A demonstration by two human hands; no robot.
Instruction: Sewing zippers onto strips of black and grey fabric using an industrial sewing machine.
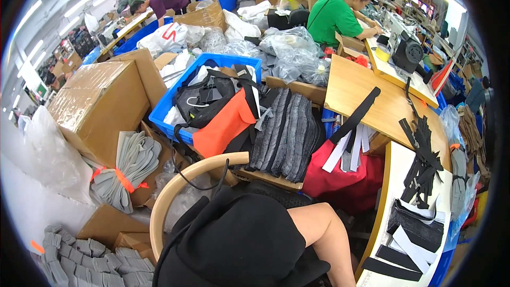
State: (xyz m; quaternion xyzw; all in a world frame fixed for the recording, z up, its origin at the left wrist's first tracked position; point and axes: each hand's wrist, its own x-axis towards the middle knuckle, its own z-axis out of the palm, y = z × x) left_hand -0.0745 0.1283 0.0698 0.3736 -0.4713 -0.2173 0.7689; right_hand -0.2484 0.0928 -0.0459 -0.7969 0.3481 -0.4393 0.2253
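Note:
Neither my left hand nor my right hand shows in the head view. At the bottom middle, black cloth [234,239] covers part of my body, and a bent bare limb [324,228] comes out of it. To the right, a pale worktable [378,242] bears black and white fabric strips [414,250] and a tangle of narrow black straps [422,165]. Ahead of me, a cardboard box holds stacked dark grey fabric pieces [284,133]. Beside it stands a blue crate [170,103] with black bags and an orange cloth piece [226,127].
A curved wooden chair arm [159,207] rises in front at left. Large cardboard boxes [98,103] and tied grey fabric bundles [127,170] fill the left side. A red bag [340,175] sits under the wooden board [366,95]. Beyond, a person in green [334,21] works near a sewing machine [406,48].

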